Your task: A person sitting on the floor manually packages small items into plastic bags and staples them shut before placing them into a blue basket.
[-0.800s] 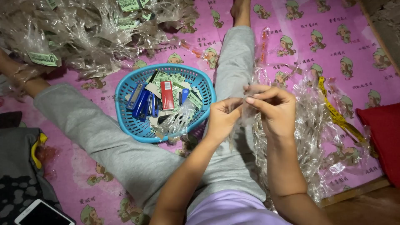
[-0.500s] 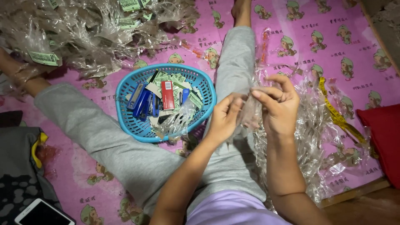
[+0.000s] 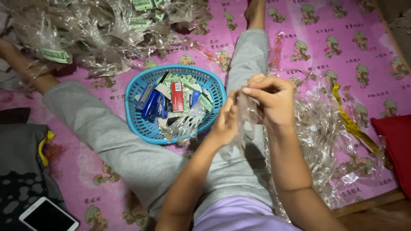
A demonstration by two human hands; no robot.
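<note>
I sit on a pink printed mat [image 3: 299, 38] with my grey-trousered legs spread. Both hands are raised over my right thigh. My right hand [image 3: 272, 100] pinches the top of a small clear plastic bag [image 3: 244, 115], and my left hand [image 3: 224, 122] holds its lower side, fingers curled around it. Between my legs stands a blue plastic basket [image 3: 137, 92] holding blue staplers, a red stapler [image 3: 177, 97], green paper labels and some clear bags.
A large heap of clear bags with green labels [image 3: 98, 30] lies at the upper left. More clear bags [image 3: 329, 137] and a yellow measuring tape [image 3: 349, 122] lie at my right. A red cushion [image 3: 396, 145], a phone [image 3: 47, 216] and dark cloth [image 3: 21, 171] are near.
My hands have stayed together on the clear bag, the right hand's fingers closing further down over its top. The basket and the heaps have not moved.
</note>
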